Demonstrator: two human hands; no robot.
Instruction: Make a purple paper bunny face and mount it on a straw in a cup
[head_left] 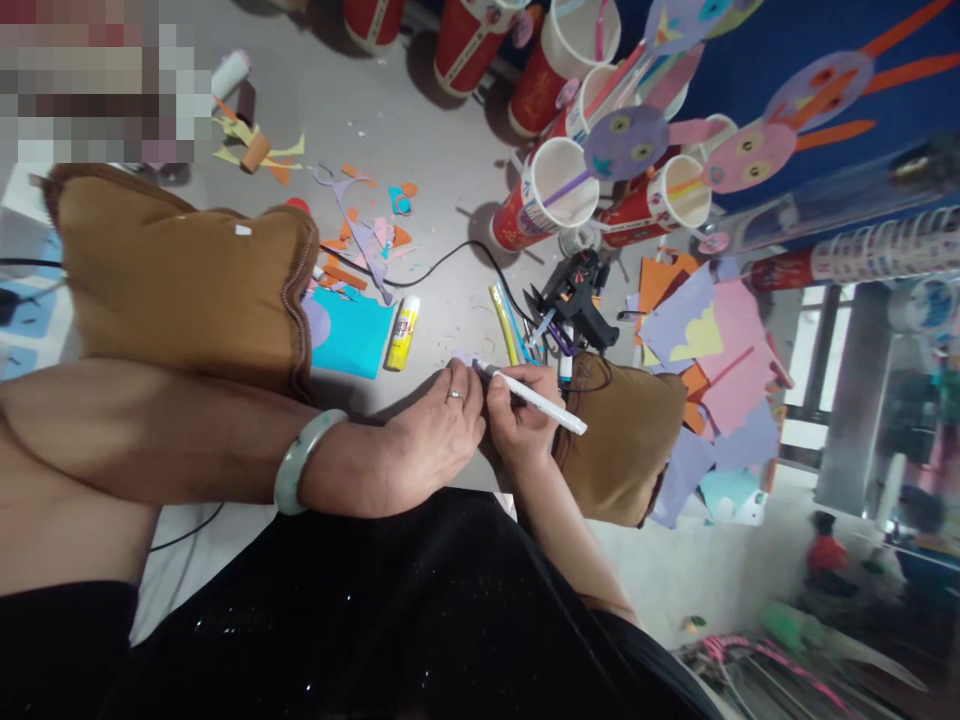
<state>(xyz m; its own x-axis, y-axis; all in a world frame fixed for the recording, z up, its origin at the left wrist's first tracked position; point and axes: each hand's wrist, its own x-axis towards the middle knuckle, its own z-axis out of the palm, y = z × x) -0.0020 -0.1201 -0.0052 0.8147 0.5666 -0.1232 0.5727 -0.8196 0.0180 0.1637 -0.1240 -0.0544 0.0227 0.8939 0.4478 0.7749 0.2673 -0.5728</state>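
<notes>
My right hand is closed around a white marker pen, whose dark tip points left and down. The tip meets a small purple paper piece that lies on the table, mostly hidden behind my fingers. My left hand, with a ring and a pale green bangle, has its fingers together and pressed on that piece, holding it in place. A yellow glue stick stands close to my left hand, beside a turquoise paper sheet. Right of the pen lies a black hot glue gun.
Brown cushions lie left and right of my hands. Red paper cups with paper animal faces on sticks line the back. Paper scraps litter the table; coloured sheets are piled right. A black cable crosses the table.
</notes>
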